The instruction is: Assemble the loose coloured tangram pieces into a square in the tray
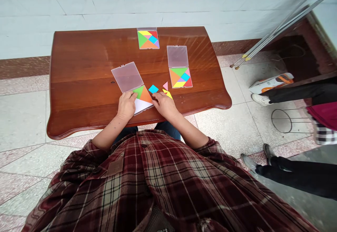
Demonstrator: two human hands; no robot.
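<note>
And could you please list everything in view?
Table: one, brown, centre.
Wall, floor: one each, pale, around table.
Puzzle cases: three, multicoloured, on table.
Square: one, blue, beside nearest case.
Triangle: one, pink, right of square.
Yellow shapes: count unclear, below triangle.
Poles: several, silver, upper right.
Package: one, white, orange, right.
Wire stand: one, black, right.
Other people: two, black trousers, right.
Shirt: one, red plaid, bottom.
Left hand, right hand: one each, at nearest case.

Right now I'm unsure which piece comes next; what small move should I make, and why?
Perhaps reach for the blue piece with your right hand: it lies loose nearby, and the nearest case shows bare white beside a green piece and orange piece.
</note>
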